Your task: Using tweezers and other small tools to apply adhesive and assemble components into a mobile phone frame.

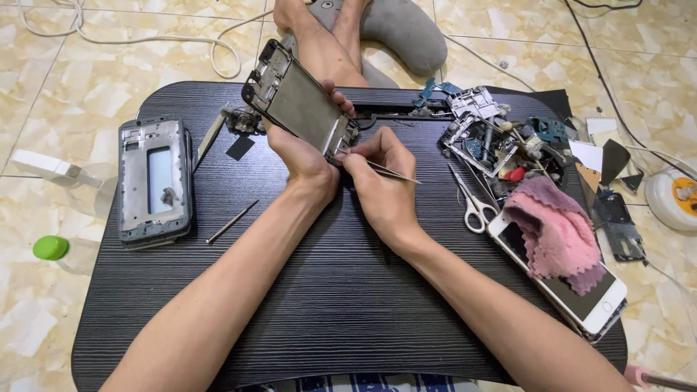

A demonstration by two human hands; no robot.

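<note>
A stripped phone frame [299,98] is held tilted above the far middle of the dark tabletop [341,290], its bare metal inner face turned up. It is gripped at its lower end by the left hand [305,156], whose fingers [340,98] are wrapped around the frame's edge. A pair of thin tweezers [388,172] is pinched between the fingers of the right hand [381,181], with the tips set against the frame's lower corner, just beside the left thumb.

As far as can be judged, disassembly is well advanced: the frame appears emptied of its board and screen, and only work at the lower corner seems to be left. What the tweezer tips touch is too small to make out.

A second phone frame [155,181] is laid flat at the left of the tabletop, with a slim metal rod [232,221] near it. At the right, a heap of loose phone parts [494,138], a pair of scissors [472,203] and a white phone [581,297] partly covered by a pink cloth [555,232] are noted. On the tiled floor [94,80], a white cable [145,40], a green cap [50,247] and a grey cushion [403,29] are seen. The person's feet are cut off at the top edge; an object at the lower right corner is cropped and cannot be identified.
</note>
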